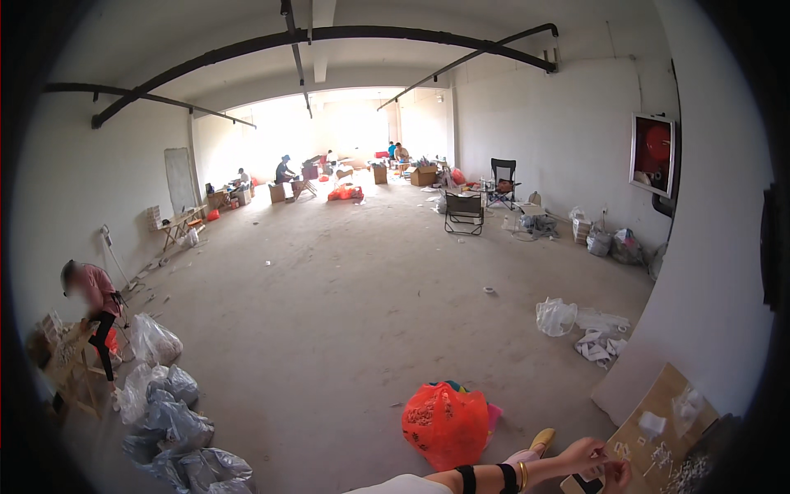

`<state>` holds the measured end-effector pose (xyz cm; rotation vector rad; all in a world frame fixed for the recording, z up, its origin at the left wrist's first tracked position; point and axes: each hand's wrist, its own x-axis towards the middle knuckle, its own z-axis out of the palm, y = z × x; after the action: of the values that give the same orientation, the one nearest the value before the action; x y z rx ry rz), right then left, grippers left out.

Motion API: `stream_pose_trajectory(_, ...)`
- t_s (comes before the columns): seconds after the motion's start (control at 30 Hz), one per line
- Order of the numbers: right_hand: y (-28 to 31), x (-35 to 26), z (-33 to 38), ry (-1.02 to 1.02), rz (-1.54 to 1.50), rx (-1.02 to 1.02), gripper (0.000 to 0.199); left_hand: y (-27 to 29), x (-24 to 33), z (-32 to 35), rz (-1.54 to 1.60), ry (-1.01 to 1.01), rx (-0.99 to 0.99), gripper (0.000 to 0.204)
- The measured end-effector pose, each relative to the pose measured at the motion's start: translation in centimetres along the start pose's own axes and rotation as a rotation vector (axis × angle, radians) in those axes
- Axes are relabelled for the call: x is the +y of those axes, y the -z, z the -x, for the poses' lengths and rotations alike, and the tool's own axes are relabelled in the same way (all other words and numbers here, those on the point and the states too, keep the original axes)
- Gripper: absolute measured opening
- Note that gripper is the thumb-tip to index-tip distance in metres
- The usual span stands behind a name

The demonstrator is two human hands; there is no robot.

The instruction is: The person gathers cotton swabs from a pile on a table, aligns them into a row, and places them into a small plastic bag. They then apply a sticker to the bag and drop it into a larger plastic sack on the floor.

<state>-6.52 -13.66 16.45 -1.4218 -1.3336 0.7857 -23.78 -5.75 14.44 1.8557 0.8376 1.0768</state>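
Observation:
At the lower right, my left hand (583, 454) reaches over the edge of a wooden table (665, 387); a gold bangle and black straps are on that arm. Its fingers are drawn together, and whatever they hold is too small to name. Close beside it, my right hand (617, 476) is also closed, its fingertips near the left ones. Small white pieces (661, 454) lie scattered on the tabletop beside my hands, with a heap of small pale parts (690, 476) at its near end. A dark flat object with a light edge (583, 484) shows under my wrists.
A full red plastic bag (444, 424) stands on the floor by my yellow shoe (543, 440). Grey bags (177, 420) line the left, near a seated person (95, 292). Clear bags (557, 317) lie right of centre. Folding chairs (465, 214) and other people are farther back.

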Motion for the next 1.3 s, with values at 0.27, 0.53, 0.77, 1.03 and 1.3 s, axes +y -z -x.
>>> stream_pose_trajectory(0.27,-0.3,2.4,-2.4,0.07,0.103,0.035,0.029,1.7,-0.7,-0.4,-0.043,-0.121,0.062,0.019)
stream_pose_trajectory(0.53,-1.6,5.9,-4.2,0.043,-0.072,-0.005,0.025,3.3,-2.1,0.3,0.026,-0.02,0.142,0.022)
stream_pose_trajectory(0.77,-2.3,6.1,-4.6,0.074,-0.089,-0.042,0.026,4.5,-2.7,0.8,-0.013,0.067,0.142,0.02)
stream_pose_trajectory(1.03,-2.7,8.5,-5.4,-0.03,-0.123,-0.088,0.029,4.5,-3.8,1.5,0.325,0.137,-0.017,0.014)
stream_pose_trajectory(1.3,-4.8,-4.0,1.1,-0.11,-0.191,-0.006,0.023,3.6,-2.9,1.7,0.204,0.129,0.01,0.017)
